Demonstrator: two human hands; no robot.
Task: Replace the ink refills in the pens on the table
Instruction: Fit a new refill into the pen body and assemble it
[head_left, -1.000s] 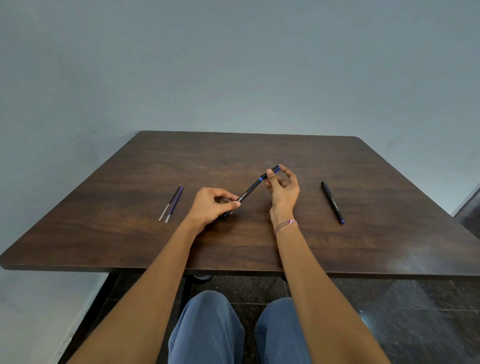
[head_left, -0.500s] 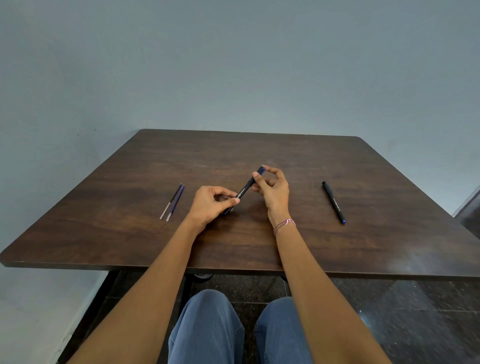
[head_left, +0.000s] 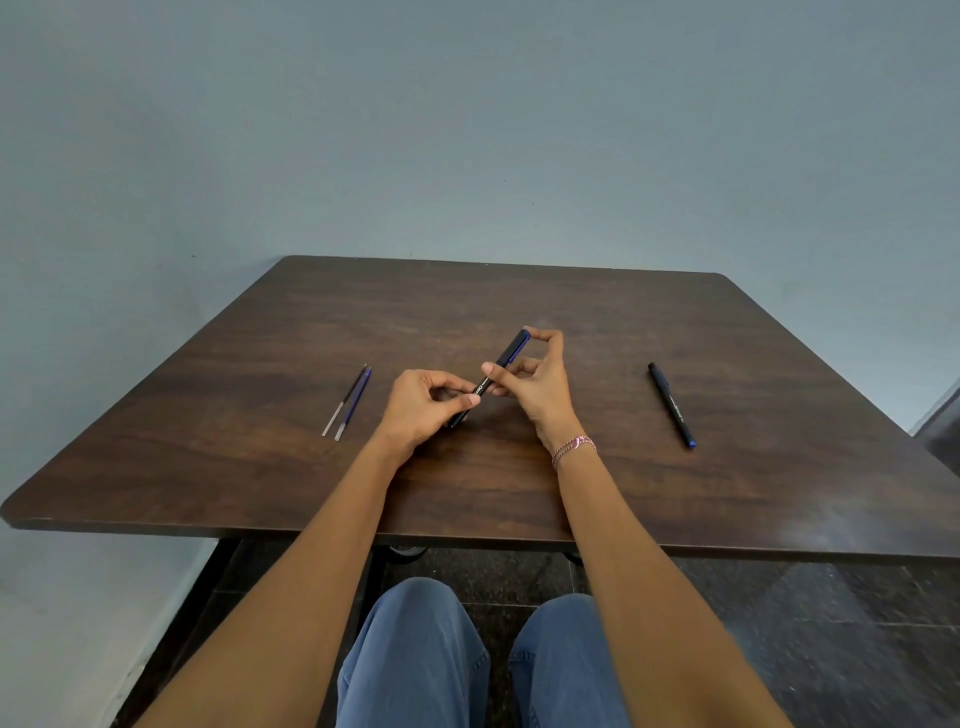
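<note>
A black pen (head_left: 493, 375) with blue trim is held slanted above the middle of the dark wooden table (head_left: 519, 493). My left hand (head_left: 423, 410) pinches its lower end between thumb and forefinger. My right hand (head_left: 537, 387) grips its upper half, with a fingertip over the capped top end. A second black pen (head_left: 671, 405) with a blue tip lies on the table to the right, untouched. Two thin refills (head_left: 349, 402), one dark and one blue with clear ends, lie side by side on the left.
A plain grey-blue wall stands behind the table. My knees in blue jeans (head_left: 467, 660) sit below the near table edge, over a dark tiled floor. A pink bracelet (head_left: 574, 447) is on my right wrist.
The blue section that showed between cap and barrel is covered again: my right hand slid down toward the left hand, pushing the cap back onto the pen. The left hand stayed put.
</note>
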